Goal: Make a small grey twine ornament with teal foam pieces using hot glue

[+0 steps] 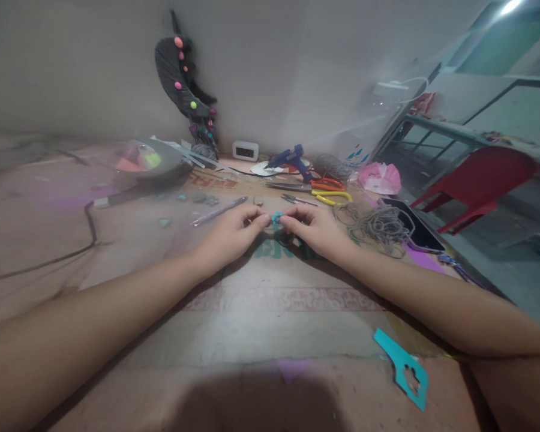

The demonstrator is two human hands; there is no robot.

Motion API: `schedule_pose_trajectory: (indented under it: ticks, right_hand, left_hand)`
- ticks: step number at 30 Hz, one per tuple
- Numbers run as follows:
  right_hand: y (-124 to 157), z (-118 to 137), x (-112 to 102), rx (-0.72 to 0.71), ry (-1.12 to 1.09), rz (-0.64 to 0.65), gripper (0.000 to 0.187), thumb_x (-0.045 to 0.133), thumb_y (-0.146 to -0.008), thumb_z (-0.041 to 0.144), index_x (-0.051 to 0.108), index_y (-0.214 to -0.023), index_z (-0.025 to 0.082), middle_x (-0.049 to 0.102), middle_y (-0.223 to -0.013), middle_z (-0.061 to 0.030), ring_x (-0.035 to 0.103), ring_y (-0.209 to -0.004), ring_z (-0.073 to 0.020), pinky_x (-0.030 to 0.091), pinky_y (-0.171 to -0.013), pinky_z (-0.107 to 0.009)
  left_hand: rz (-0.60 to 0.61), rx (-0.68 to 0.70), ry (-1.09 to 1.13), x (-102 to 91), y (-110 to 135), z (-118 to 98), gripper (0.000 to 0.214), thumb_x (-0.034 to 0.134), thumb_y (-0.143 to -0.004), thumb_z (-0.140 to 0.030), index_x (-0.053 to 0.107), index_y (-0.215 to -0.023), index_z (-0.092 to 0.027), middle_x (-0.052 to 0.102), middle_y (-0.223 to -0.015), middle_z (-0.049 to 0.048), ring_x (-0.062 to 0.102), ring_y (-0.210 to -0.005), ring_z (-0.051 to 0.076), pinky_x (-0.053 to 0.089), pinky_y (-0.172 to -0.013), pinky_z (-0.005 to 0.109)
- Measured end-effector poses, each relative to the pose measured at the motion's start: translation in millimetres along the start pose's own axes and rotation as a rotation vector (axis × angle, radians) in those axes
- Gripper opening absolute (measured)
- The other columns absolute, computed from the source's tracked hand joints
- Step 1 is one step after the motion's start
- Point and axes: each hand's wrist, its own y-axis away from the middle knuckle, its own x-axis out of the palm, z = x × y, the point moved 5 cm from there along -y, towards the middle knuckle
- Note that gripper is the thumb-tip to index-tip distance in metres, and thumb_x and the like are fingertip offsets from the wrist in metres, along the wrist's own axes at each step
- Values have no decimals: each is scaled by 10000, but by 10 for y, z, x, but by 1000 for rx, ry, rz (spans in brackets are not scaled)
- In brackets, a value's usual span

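At the middle of the work surface, a small teal cutout (pixel 276 218) with a scalloped edge is pinched between both hands. My left hand (pixel 243 227) grips its left side with thumb and forefinger. From the other side, the thumb and forefinger of my right hand (pixel 309 223) close on it too. A dark round thing (pixel 285 239) shows just beneath, partly hidden. Near the front right lies a teal sheet scrap (pixel 407 372) with a flower-shaped hole. A pen (pixel 219 211) rests beyond my left hand.
Scissors with yellow and orange handles (pixel 333 197) and a blue glue gun (pixel 292 159) lie behind the hands. Tangled grey yarn (pixel 382 228) and a phone (pixel 411 225) are at right. A white clock (pixel 245 150) stands by the wall; a cable (pixel 90 225) runs at left.
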Motion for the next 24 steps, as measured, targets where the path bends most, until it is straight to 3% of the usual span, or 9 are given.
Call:
schedule_pose_trajectory:
  ticks: [7, 20, 24]
  right_hand:
    - [2, 26, 0, -42, 97, -1, 185, 650, -831, 348, 689, -811, 169, 656, -662, 1, 568, -584, -119, 442, -553, -248]
    - [21, 41, 17, -65, 144, 11, 211, 619, -869, 357, 686, -801, 169, 663, -673, -3, 574, -603, -125, 435, -574, -251]
    - [19, 34, 8, -67, 134, -1, 208, 619, -868, 355, 675, -797, 168, 655, -674, 0, 570, -607, -124, 435, -584, -253]
  left_hand:
    - [-23, -14, -45, 3, 16, -12, 254, 586, -877, -427, 684, -857, -195, 711, -877, 38, 616, -824, 199, 464, -751, 318]
    - [24, -27, -40, 19, 20, -12, 183, 581, -855, -351, 668, -829, -192, 685, -782, 12, 593, -704, 166, 447, -674, 293]
    - [2, -13, -26, 16, 11, -8, 191, 564, -868, -352, 676, -834, -201, 707, -837, 27, 614, -774, 188, 462, -721, 317]
